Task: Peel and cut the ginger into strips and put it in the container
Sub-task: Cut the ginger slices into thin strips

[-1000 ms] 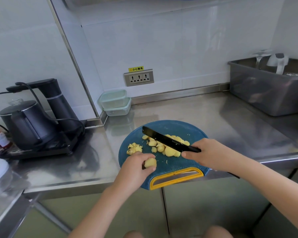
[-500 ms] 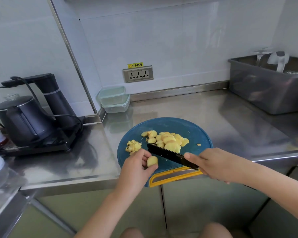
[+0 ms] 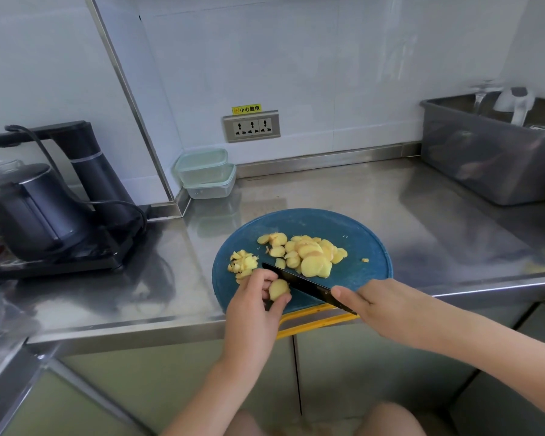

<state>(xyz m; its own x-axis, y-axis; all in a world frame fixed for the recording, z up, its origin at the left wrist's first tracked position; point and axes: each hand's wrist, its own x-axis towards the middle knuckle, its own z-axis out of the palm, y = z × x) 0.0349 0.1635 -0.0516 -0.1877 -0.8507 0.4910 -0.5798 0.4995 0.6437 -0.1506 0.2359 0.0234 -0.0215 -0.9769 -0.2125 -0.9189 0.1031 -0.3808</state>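
One ginger piece is pinched by the left grip at the near edge of the cutting board. The knife is clasped in the right grip, blade beside that piece. More ginger slices are piled mid-board on the worktop.

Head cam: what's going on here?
A person is cutting ginger on a round blue cutting board. The left hand pinches a peeled ginger piece near the board's front edge. The right hand holds a black knife with its blade against that piece. A pile of slices and a smaller chopped heap lie on the board. The stacked containers stand apart by the wall.
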